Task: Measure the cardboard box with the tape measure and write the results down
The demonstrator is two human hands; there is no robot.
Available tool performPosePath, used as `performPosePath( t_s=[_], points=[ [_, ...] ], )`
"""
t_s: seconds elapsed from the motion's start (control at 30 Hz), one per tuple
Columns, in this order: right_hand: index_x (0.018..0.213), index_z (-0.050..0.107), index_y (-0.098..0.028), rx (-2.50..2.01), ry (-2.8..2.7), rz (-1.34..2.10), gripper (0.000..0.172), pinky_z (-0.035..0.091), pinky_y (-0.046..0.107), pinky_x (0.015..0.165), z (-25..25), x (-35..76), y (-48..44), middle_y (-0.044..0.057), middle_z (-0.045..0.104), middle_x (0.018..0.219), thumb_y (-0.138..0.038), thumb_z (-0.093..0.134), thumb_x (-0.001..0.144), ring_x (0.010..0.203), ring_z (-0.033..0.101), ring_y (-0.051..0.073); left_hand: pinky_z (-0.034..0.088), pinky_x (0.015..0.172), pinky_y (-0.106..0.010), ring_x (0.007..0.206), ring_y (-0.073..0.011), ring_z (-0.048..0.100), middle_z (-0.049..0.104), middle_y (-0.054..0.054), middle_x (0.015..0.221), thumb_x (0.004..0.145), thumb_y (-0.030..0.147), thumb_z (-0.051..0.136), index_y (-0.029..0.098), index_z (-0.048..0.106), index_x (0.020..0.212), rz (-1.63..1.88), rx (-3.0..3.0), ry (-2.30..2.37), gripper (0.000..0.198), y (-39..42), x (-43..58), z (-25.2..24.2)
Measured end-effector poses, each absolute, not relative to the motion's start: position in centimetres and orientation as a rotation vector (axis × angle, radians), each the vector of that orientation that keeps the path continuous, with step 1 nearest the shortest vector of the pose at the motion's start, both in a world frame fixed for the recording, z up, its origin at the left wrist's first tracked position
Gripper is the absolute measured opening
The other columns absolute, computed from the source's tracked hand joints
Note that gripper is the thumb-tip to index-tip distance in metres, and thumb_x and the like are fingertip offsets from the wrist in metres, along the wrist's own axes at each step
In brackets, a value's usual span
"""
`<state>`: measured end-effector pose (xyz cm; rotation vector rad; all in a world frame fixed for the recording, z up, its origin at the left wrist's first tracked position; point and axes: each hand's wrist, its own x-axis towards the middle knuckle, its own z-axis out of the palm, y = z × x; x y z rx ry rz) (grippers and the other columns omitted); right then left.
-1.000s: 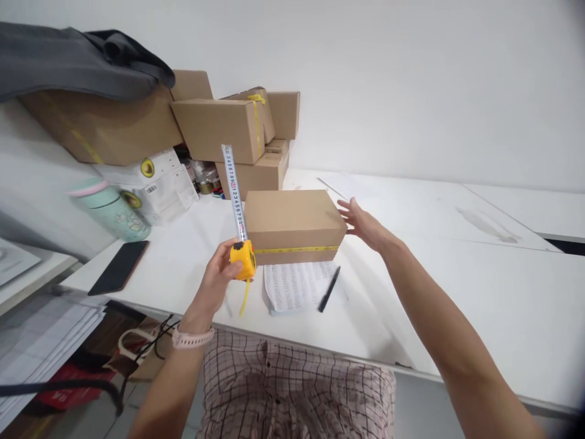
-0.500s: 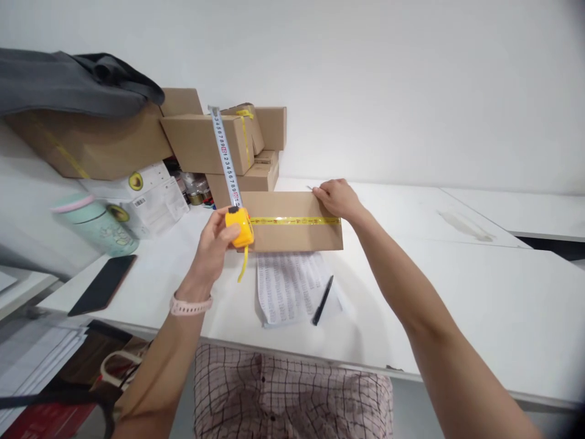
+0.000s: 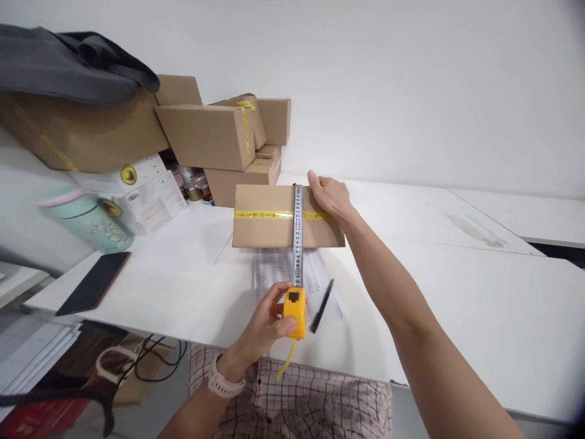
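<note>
A brown cardboard box (image 3: 265, 227) with a yellow tape stripe lies on the white table (image 3: 457, 292). My left hand (image 3: 267, 323) grips a yellow tape measure (image 3: 295, 311) near the table's front edge. Its blade (image 3: 297, 235) runs away from me across the box's top. My right hand (image 3: 329, 194) rests on the far right of the box top, fingers pressed down by the blade's far end. Under the box's near side lies a printed sheet (image 3: 274, 277) with a black pen (image 3: 322, 305) on it.
Stacked cardboard boxes (image 3: 205, 134) and a dark garment (image 3: 68, 64) fill the back left. A white parcel (image 3: 137, 192), a mint-green bottle (image 3: 85, 219) and a black phone (image 3: 94, 289) lie at the left. Cables (image 3: 155, 360) hang below the table edge.
My left hand has brought the tape measure down from beside the box's left end to the front edge, laying the blade across the box top. My right hand now holds the blade's far end.
</note>
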<state>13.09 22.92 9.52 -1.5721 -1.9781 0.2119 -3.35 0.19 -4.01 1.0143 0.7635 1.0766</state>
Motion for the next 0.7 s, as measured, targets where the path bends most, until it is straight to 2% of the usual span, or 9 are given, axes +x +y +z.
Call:
performPosePath(
  t_s=[0.17, 0.3, 0.43, 0.7],
  points=[
    [0.074, 0.059, -0.021, -1.587, -1.964, 0.141, 0.060, 0.037, 0.049, 0.098, 9.2, 12.4, 23.2, 0.014, 0.073, 0.090, -0.071, 0.034, 0.095, 0.095, 0.065, 0.032, 0.058, 0.074, -0.034, 0.094, -0.0205, 0.061, 0.060, -0.007, 0.116, 0.074, 0.041, 0.082, 0.026, 0.051, 0.124, 1.069, 0.995, 0.756, 0.061, 0.7, -3.2, -4.5],
    [0.080, 0.062, -0.019, -1.610, -1.947, 0.077, 0.057, 0.038, 0.048, 0.095, 9.0, 12.1, 23.4, 0.015, 0.072, 0.090, -0.072, 0.045, 0.089, 0.093, 0.065, 0.032, 0.057, 0.079, -0.034, 0.098, -0.0208, 0.061, 0.058, -0.008, 0.121, 0.076, 0.041, 0.081, 0.027, 0.049, 0.128, 1.067, 1.016, 0.784, 0.063, 0.9, -2.9, -5.3],
    [0.081, 0.063, -0.019, -1.627, -1.937, 0.069, 0.055, 0.038, 0.048, 0.094, 8.9, 11.9, 23.7, 0.015, 0.072, 0.089, -0.071, 0.046, 0.089, 0.092, 0.065, 0.032, 0.056, 0.081, -0.035, 0.098, -0.0209, 0.061, 0.059, -0.009, 0.119, 0.078, 0.040, 0.081, 0.027, 0.043, 0.134, 1.033, 1.076, 0.816, 0.070, 1.2, -2.8, -6.0],
    [0.082, 0.062, -0.019, -1.596, -1.939, 0.069, 0.059, 0.038, 0.049, 0.093, 8.6, 12.0, 23.9, 0.013, 0.070, 0.084, -0.074, 0.042, 0.090, 0.092, 0.064, 0.032, 0.055, 0.082, -0.036, 0.100, -0.0223, 0.061, 0.060, -0.008, 0.117, 0.078, 0.042, 0.081, 0.028, 0.043, 0.135, 1.012, 1.067, 0.795, 0.070, 1.5, -3.2, -6.2]
  ],
)
